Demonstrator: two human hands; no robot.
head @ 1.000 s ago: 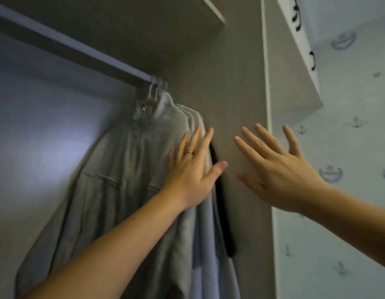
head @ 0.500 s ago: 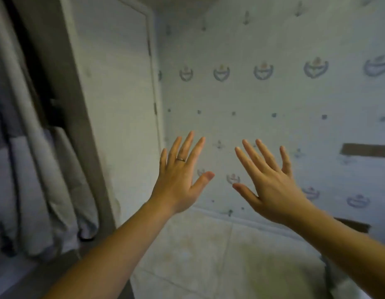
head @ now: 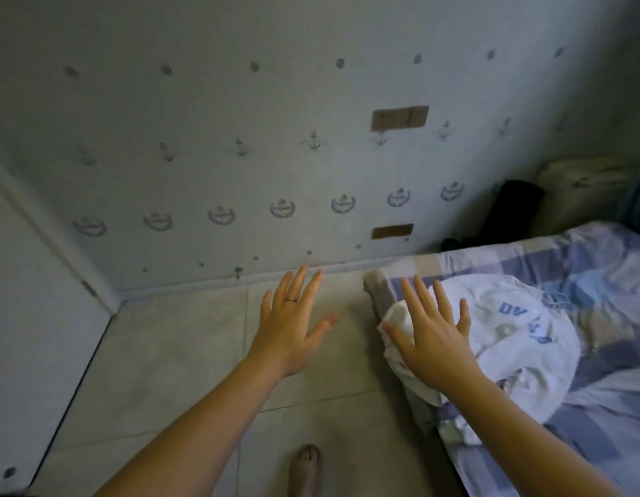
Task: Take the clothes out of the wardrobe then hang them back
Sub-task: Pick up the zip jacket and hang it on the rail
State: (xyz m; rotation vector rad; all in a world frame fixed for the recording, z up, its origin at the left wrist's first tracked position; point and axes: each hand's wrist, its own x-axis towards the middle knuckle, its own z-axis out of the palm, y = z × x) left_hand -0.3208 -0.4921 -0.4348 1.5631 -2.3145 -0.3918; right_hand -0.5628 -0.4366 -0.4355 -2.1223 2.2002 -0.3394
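Observation:
A white garment (head: pixel 498 338) with blue lettering lies crumpled on the bed (head: pixel 598 267) at the right, near the bed's corner. My right hand (head: pixel 433 338) is stretched out above the garment's left edge, fingers straight and spread, holding nothing. My left hand (head: pixel 293 324), with a ring on one finger, is held out over the tiled floor (head: pixel 168 371) with fingers spread, also empty. The wardrobe is out of view.
The bed has a blue and white checked cover. A dark garment (head: pixel 508 209) and a pale object sit in the far right corner by the patterned wall (head: pixel 239 138). My foot (head: pixel 306 468) stands on the floor tiles. A white door panel (head: pixel 31 299) runs along the left.
The view has swung right and down, away from the wardrobe and its hanging clothes, to the floor and bed. Both hands stayed outstretched and empty; the right one now hovers over the white garment.

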